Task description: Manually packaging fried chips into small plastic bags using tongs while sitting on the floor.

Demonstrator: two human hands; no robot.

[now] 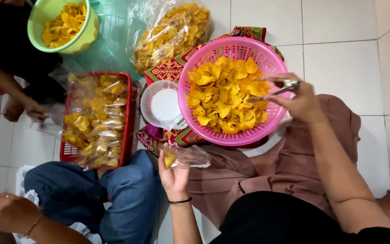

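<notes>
A small clear plastic bag (pixel 187 156) with a few yellow chips in it sits just below the centre of the frame, pinched at its mouth by the left hand (pixel 173 177), whose fingers close around the plastic. Above and to the right, the right hand (pixel 299 100) grips metal tongs (pixel 274 89), whose tips reach over the heap of yellow chips (pixel 224 97) in a round pink basket (pixel 195 124). The basket rests on a red patterned cloth (pixel 170 70). Just left of it stands a clear tub with a white lid (pixel 163 106). Further left, a red crate (pixel 129 117) holds filled chip bags. At the upper left are a green bucket (pixel 86 36) of chips and a large clear sack of chips (pixel 172 34). Another person's hand (pixel 5 210) shows at the lower left, beside knees in blue jeans (pixel 91 190).
</notes>
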